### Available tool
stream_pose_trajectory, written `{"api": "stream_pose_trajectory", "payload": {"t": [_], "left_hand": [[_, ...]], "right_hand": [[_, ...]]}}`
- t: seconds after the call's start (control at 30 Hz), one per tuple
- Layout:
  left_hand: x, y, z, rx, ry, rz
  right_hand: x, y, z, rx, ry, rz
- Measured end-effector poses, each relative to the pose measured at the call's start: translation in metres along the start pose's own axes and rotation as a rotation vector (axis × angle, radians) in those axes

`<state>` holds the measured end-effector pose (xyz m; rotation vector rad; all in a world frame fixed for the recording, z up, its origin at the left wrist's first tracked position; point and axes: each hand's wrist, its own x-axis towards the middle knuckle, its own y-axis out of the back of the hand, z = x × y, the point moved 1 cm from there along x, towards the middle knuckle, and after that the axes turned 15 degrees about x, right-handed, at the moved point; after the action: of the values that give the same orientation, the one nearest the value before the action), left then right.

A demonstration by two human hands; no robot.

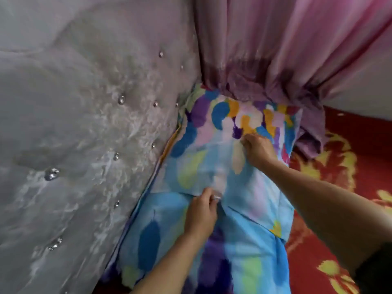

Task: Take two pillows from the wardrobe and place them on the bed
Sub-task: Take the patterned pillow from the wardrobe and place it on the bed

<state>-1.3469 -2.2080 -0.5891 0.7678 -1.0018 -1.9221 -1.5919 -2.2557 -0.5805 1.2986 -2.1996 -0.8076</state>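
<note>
Left hand [201, 211] pinches the near edge of the soft, blue multicoloured fabric pillow [222, 162], mid-frame against the grey tufted headboard [84, 134]. Right hand [257, 148] grip clenched on its far cover. Light, floppy; hold by edges.

Two pillows are in view, both in the same blue, purple and yellow print: the far pillow [224, 149] lies toward the corner of the bed, and the near pillow [244, 251] lies below it, its upper edge tucked under the far one. Two hands show, the left hand [201, 211] and the right hand [257, 148]. One grey tufted headboard [84, 134] stands along the left edge of the bed, and about ten shiny studs can be counted on it, though blur makes the exact number uncertain. One pink curtain [286, 49] hangs at the far end. One red patterned bedspread [331, 177] covers the bed's right side.
</note>
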Motion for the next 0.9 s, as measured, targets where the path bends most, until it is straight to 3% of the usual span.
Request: {"api": "stream_pose_trajectory", "payload": {"t": [0.1,0.17,0.27,0.33,0.53,0.7,0.9], "left_hand": [[-0.002,0.004,-0.041,0.259,0.021,0.252],[-0.006,0.015,-0.076,0.462,0.083,0.296],[-0.023,0.009,-0.116,0.653,0.165,0.083],[-0.034,-0.003,-0.133,0.653,0.208,-0.021],[-0.026,-0.013,-0.15,0.679,0.216,-0.081],[-0.036,0.013,-0.146,0.636,0.167,-0.326],[-0.131,0.073,-0.128,0.624,0.101,-0.741]], "right_hand": [[-0.029,-0.021,0.031,-0.008,-0.048,-0.102],[-0.055,-0.033,0.043,-0.137,-0.055,-0.156],[-0.098,-0.05,0.061,-0.304,-0.012,-0.204],[-0.12,-0.057,0.071,-0.335,-0.033,-0.158],[-0.168,-0.074,0.069,-0.372,-0.107,-0.125],[-0.226,-0.068,0.039,-0.405,-0.258,-0.29],[-0.311,-0.039,-0.03,-0.394,-0.416,-0.605]]}}
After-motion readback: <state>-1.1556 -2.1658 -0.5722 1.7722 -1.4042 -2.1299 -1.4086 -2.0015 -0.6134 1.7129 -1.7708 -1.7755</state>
